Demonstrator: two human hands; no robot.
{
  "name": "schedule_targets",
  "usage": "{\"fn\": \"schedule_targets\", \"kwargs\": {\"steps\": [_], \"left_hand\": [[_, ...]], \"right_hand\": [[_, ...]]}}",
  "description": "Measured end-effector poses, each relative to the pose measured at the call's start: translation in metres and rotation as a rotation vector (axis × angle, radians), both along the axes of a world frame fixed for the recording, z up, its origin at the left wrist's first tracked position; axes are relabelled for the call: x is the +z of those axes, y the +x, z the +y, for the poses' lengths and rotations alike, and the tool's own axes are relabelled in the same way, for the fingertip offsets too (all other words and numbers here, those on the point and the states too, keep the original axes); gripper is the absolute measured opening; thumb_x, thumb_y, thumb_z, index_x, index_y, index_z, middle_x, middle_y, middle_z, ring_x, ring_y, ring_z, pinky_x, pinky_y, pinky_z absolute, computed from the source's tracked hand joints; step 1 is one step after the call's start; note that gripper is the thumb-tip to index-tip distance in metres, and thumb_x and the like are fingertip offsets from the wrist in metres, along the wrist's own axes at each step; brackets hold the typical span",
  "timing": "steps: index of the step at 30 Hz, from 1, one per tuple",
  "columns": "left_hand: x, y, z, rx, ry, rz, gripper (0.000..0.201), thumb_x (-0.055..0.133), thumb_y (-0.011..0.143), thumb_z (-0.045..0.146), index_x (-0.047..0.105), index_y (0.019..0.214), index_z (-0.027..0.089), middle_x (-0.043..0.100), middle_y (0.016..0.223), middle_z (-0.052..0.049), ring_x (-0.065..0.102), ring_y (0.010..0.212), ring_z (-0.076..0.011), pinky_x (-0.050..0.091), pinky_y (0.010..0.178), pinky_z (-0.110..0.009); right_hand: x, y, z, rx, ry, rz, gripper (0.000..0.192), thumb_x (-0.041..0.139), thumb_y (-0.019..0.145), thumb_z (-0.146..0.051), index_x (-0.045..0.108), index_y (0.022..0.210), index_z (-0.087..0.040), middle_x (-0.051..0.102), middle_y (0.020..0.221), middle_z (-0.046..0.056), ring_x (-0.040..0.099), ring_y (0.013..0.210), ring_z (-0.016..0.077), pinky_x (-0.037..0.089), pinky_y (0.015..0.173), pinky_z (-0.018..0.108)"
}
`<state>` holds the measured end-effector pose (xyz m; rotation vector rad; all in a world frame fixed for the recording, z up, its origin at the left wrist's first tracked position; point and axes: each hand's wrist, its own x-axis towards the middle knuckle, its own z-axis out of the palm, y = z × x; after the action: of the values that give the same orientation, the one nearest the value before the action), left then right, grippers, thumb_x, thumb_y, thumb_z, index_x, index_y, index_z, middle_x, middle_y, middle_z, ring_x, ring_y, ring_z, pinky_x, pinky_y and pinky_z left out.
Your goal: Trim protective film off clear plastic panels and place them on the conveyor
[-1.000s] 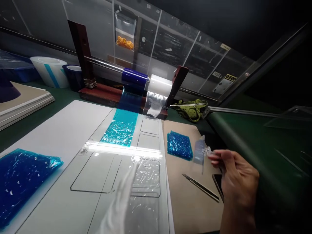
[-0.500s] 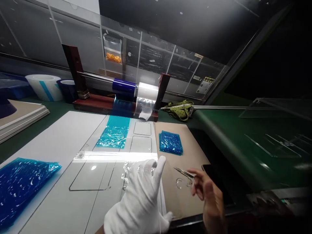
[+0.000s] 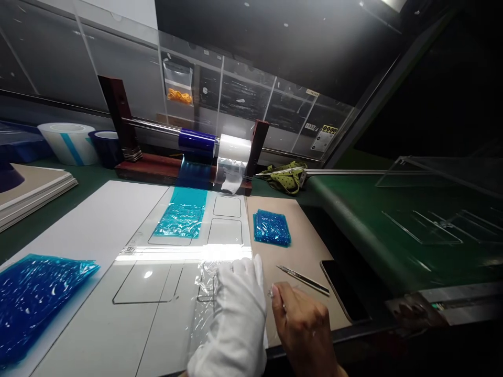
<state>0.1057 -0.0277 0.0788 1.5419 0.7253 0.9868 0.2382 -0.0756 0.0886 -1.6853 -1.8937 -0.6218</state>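
Gloved left hand [image 3: 239, 298] flat, open on clear film [image 3: 212, 285], bare right hand [image 3: 302, 324] pinching a small clear piece w/ fingertips beside it; film could wrinkle or trap bubbles if the glove drags.

Green bench [image 3: 353, 209], clear screen [image 3: 243, 89] behind; beyond it seemingly dark.

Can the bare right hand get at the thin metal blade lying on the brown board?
Probably yes. The bare right hand sits just short of the thin metal blade, and the brown board between them looks bare; nothing covers the blade.
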Motion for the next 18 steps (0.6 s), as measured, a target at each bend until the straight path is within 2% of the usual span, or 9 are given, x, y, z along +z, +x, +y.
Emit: {"fn": "schedule_targets", "kwargs": {"steps": [1, 3, 6, 9, 11, 12, 14, 15, 18], "left_hand": [[0.000, 0.001, -0.001, 0.004, -0.023, -0.026, 0.078, 0.018, 0.084, 0.060, 0.055, 0.131, 0.011, 0.051, 0.110, -0.021, 0.024, 0.131, -0.0512, -0.004, 0.105, -0.072], [0.001, 0.001, 0.000, 0.050, 0.114, 0.085, 0.076, 0.025, 0.083, 0.058, 0.054, 0.132, 0.009, 0.051, 0.114, -0.023, 0.024, 0.131, -0.0525, 0.002, 0.104, -0.075], [-0.002, -0.006, 0.001, 0.055, 0.455, 0.389, 0.085, 0.056, 0.066, 0.044, 0.040, 0.143, 0.012, 0.050, 0.119, -0.025, 0.037, 0.116, -0.0578, 0.017, 0.091, -0.081], [-0.020, -0.013, 0.001, 0.061, 0.636, 0.493, 0.112, 0.069, 0.055, 0.033, 0.015, 0.152, 0.021, 0.045, 0.132, -0.021, 0.046, 0.113, -0.0478, 0.036, 0.092, -0.069], [-0.035, -0.013, -0.001, 0.104, 0.756, 0.441, 0.120, 0.069, 0.057, 0.035, -0.001, 0.152, 0.016, 0.037, 0.141, -0.021, 0.040, 0.126, -0.0427, 0.040, 0.100, -0.058], [-0.040, -0.011, -0.003, 0.136, 0.813, 0.431, 0.120, 0.068, 0.060, 0.037, -0.006, 0.151, 0.012, 0.034, 0.145, -0.022, 0.036, 0.131, -0.0406, 0.040, 0.103, -0.055], [-0.039, -0.007, -0.006, 0.218, 0.851, 0.497, 0.120, 0.067, 0.059, 0.041, -0.003, 0.150, 0.008, 0.036, 0.143, -0.024, 0.037, 0.131, -0.0395, 0.040, 0.103, -0.053], [-0.034, -0.005, -0.008, 0.245, 0.837, 0.591, 0.118, 0.068, 0.057, 0.041, 0.004, 0.151, 0.008, 0.041, 0.140, -0.023, 0.042, 0.127, -0.0395, 0.040, 0.101, -0.054], [-0.003, -0.004, -0.012, 0.205, 0.778, 0.979, 0.104, 0.069, 0.051, 0.037, 0.034, 0.144, 0.007, 0.054, 0.126, -0.025, 0.051, 0.115, -0.0397, 0.039, 0.095, -0.060]], "right_hand": [[0.000, 0.001, -0.002, -0.002, 0.006, 0.023, 0.040, 0.038, 0.096, -0.015, 0.058, 0.061, -0.017, 0.051, 0.046, 0.000, 0.051, 0.038, 0.0137, 0.027, 0.045, 0.030], [-0.001, 0.005, -0.007, -0.008, 0.001, 0.180, 0.039, 0.039, 0.097, -0.020, 0.059, 0.063, -0.017, 0.053, 0.048, 0.001, 0.052, 0.041, 0.0135, 0.029, 0.046, 0.029], [-0.005, 0.015, -0.013, 0.020, -0.174, 0.734, 0.039, 0.042, 0.097, -0.037, 0.062, 0.070, -0.017, 0.048, 0.050, -0.002, 0.044, 0.043, 0.0108, 0.028, 0.044, 0.024], [-0.009, 0.018, -0.010, 0.111, -0.421, 1.386, 0.044, 0.050, 0.089, -0.055, 0.063, 0.071, -0.016, 0.036, 0.049, -0.006, 0.025, 0.041, 0.0060, 0.017, 0.040, 0.021], [-0.011, 0.017, -0.005, 0.187, -0.509, 1.643, 0.048, 0.058, 0.082, -0.060, 0.059, 0.065, -0.016, 0.033, 0.048, -0.008, 0.017, 0.041, 0.0040, 0.013, 0.041, 0.021], [-0.011, 0.017, -0.003, 0.206, -0.527, 1.692, 0.049, 0.060, 0.079, -0.062, 0.057, 0.062, -0.016, 0.032, 0.047, -0.009, 0.016, 0.041, 0.0036, 0.013, 0.041, 0.021], [-0.011, 0.016, -0.002, 0.165, -0.513, 1.618, 0.051, 0.056, 0.081, -0.064, 0.056, 0.062, -0.017, 0.032, 0.045, -0.008, 0.017, 0.040, 0.0042, 0.014, 0.041, 0.021], [-0.011, 0.016, -0.002, 0.106, -0.473, 1.486, 0.051, 0.052, 0.084, -0.063, 0.057, 0.064, -0.017, 0.034, 0.046, -0.007, 0.022, 0.039, 0.0053, 0.016, 0.041, 0.021], [-0.012, 0.011, -0.008, -0.073, -0.268, 0.872, 0.045, 0.045, 0.092, -0.052, 0.059, 0.066, -0.018, 0.048, 0.050, -0.001, 0.042, 0.043, 0.0107, 0.024, 0.046, 0.024]]}}
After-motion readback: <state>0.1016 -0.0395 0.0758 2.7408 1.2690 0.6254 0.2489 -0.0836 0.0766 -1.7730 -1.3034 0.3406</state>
